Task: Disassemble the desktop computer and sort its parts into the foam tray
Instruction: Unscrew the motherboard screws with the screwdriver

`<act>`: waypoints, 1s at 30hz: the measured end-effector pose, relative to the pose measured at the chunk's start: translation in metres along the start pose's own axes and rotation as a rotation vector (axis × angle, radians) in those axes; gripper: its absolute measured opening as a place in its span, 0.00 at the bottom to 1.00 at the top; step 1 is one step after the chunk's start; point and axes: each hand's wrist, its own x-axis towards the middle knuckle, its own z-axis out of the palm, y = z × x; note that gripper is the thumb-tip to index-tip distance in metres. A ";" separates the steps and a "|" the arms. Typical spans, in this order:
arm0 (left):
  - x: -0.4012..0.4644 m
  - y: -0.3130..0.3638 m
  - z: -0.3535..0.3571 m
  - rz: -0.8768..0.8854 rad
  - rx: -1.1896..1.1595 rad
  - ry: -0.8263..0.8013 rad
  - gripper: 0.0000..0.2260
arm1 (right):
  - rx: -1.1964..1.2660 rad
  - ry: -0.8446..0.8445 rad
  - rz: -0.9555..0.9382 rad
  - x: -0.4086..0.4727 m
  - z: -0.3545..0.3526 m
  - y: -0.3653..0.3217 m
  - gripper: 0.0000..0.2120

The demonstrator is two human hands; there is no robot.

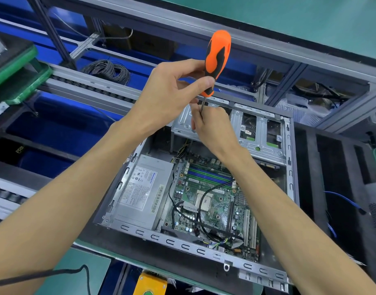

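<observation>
Screwdriver (217,62) upright over the drive cage (260,135).
Left hand (172,96) grips its handle above; right hand (212,126) pinches the shaft lower, nearer the cage.

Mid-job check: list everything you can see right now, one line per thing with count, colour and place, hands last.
computer case: one, grey metal, open, centre of the bench
power supply: one, silver, left side inside the case
motherboard: one, green, right of the power supply
drive cage: one, silver, far end of the case
screwdriver: one, orange and black handle, upright over the drive cage
foam tray: one, black, right of the case
blue cable: one, lying in the foam tray
wire coil: one, grey, on the rack behind
left hand: grips the screwdriver handle
right hand: pinches the screwdriver shaft near the cage
</observation>
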 end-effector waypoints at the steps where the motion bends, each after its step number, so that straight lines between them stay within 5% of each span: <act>1: 0.000 0.000 0.000 -0.001 -0.002 -0.002 0.14 | 0.002 0.000 0.000 0.000 0.000 0.000 0.26; 26: 0.002 -0.007 0.000 0.014 0.178 0.015 0.13 | 0.001 -0.016 -0.007 -0.003 -0.001 0.001 0.27; 30: -0.024 -0.027 0.000 -0.212 0.636 -0.131 0.11 | 0.014 -0.033 0.017 0.000 -0.001 0.003 0.30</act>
